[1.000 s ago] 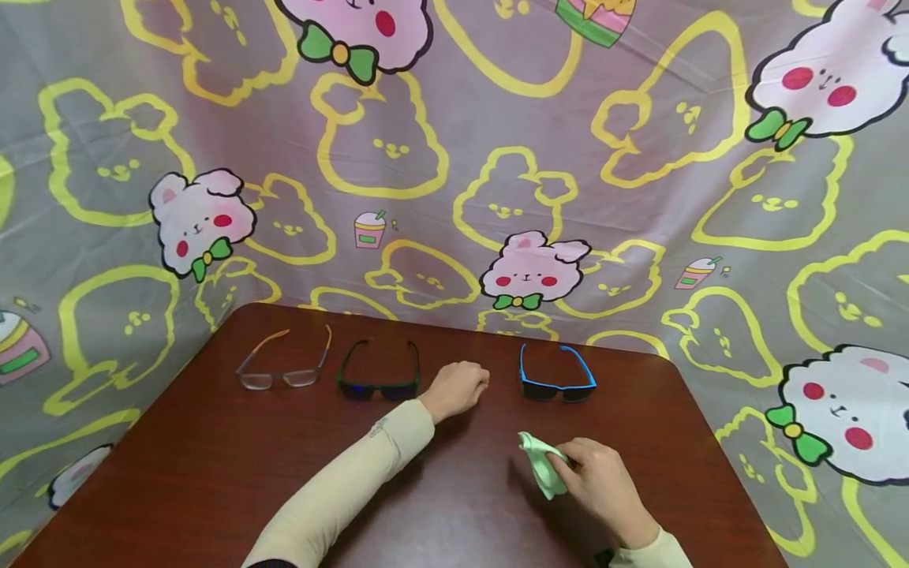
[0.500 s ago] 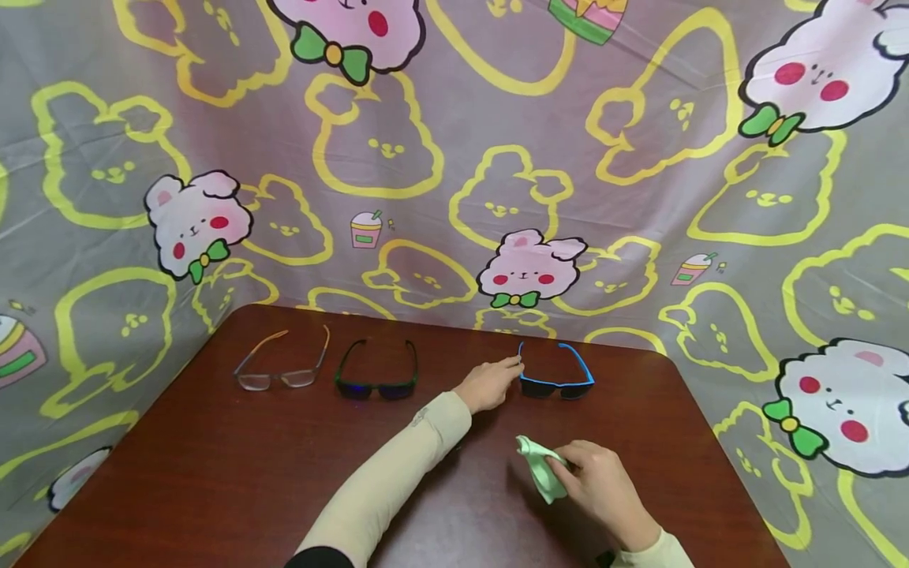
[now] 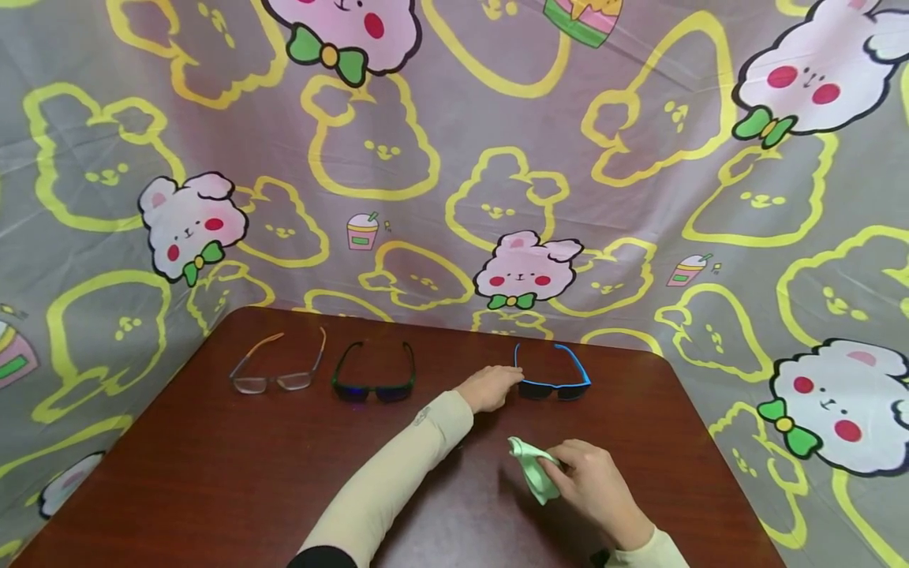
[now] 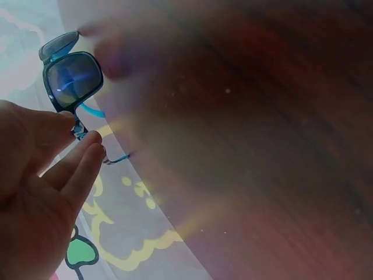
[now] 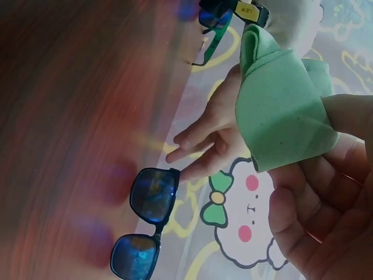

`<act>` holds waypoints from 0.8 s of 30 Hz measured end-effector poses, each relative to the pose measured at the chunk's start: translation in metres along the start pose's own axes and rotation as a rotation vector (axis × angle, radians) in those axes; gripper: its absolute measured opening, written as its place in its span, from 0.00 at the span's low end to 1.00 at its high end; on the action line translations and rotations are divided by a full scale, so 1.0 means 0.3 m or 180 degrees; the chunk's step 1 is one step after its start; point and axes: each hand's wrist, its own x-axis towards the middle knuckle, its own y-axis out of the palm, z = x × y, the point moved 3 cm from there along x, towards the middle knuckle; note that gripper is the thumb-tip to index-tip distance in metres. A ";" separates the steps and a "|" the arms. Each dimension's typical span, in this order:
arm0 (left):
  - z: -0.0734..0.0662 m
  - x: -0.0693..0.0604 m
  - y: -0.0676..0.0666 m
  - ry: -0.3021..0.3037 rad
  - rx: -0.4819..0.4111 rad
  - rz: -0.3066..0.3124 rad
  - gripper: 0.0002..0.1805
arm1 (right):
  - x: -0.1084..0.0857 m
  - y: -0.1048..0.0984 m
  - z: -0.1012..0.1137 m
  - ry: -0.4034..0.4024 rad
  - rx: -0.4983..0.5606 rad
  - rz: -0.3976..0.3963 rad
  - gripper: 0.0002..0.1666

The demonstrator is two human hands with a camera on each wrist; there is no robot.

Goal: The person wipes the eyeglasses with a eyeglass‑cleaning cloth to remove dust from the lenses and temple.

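Observation:
Blue-framed sunglasses (image 3: pixel 554 390) with dark lenses sit on the table at the back right, temples unfolded. At their left hinge is my left hand (image 3: pixel 491 386). The left wrist view shows its thumb and fingertips (image 4: pixel 92 139) on either side of the hinge of these sunglasses (image 4: pixel 74 80), pinching it. Nearer the front, my right hand (image 3: pixel 595 485) pinches a folded light-green cloth (image 3: pixel 534 472) between thumb and fingers, raised above the table. In the right wrist view the cloth (image 5: pixel 285 111) covers part of the left arm behind it.
Clear-lens glasses (image 3: pixel 273 383) with orange temple ends stand at the back left. Dark green sunglasses (image 3: pixel 373 392) stand beside them, left of my left forearm. The dark wooden table (image 3: pixel 213 473) meets a patterned cloth backdrop (image 3: pixel 412 173) at its back and sides.
My left hand has moved right, from beside the dark green sunglasses to the blue sunglasses, and its fingers have come onto their left hinge. My right hand keeps hold of the cloth, nearly still.

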 end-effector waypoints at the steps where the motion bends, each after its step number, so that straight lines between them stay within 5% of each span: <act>1: 0.000 0.000 -0.002 0.0005 -0.0044 -0.0012 0.19 | -0.001 0.000 0.000 0.0014 -0.0002 0.0008 0.12; 11: -0.008 -0.001 -0.002 0.0004 -0.0310 -0.0043 0.17 | -0.011 0.000 -0.001 0.0035 -0.0056 0.0040 0.13; 24: 0.005 -0.040 -0.025 0.0150 -0.0109 -0.0445 0.07 | 0.002 0.010 0.010 -0.0064 -0.0019 -0.0002 0.13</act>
